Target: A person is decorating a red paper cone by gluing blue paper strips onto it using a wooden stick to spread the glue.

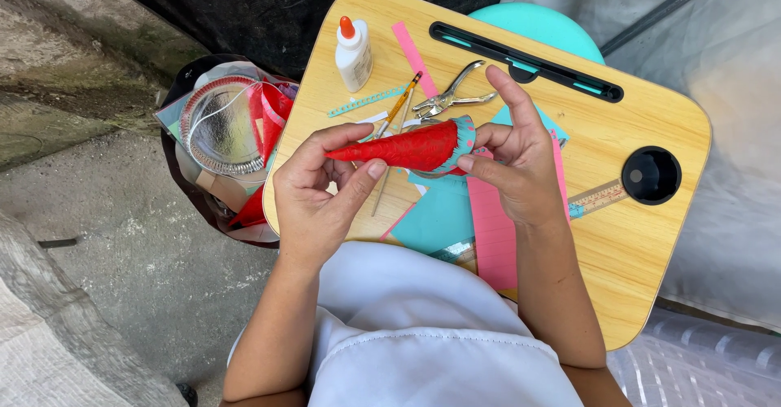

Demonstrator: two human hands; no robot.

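Over the wooden lap tray (643, 236), both hands hold a red paper cone (403, 148) just above the tray's middle, its long axis running nearly level from nine o'clock to three o'clock. The pointed tip aims toward nine o'clock and sits in the left hand (313, 200), where thumb and forefinger pinch it while the other fingers curl loosely beneath. The wide mouth, edged with a teal trim (464, 140), faces three o'clock, and there the right hand (517, 167) grips the rim between thumb and middle fingers, the forefinger raised straight toward twelve o'clock and touching nothing. So the cone bridges the two hands, neither nearer than the other; each holds its own end (the right hand takes the heavier, open one). Behind the cone, toward twelve o'clock, lie a metal hole punch (451, 94) and a pencil (399, 108), and toward eleven o'clock stands a white glue bottle (354, 53) with an orange cap. A pink paper strip (412, 47) rests beside it. Beneath the hands, toward six o'clock, sheets of teal paper (435, 220) and pink paper (495, 236) overlap, and a ruler (596, 198) pokes out toward three o'clock. Off the tray at nine o'clock a dark bag (175, 171) holds scraps and a round foil dish (218, 126).
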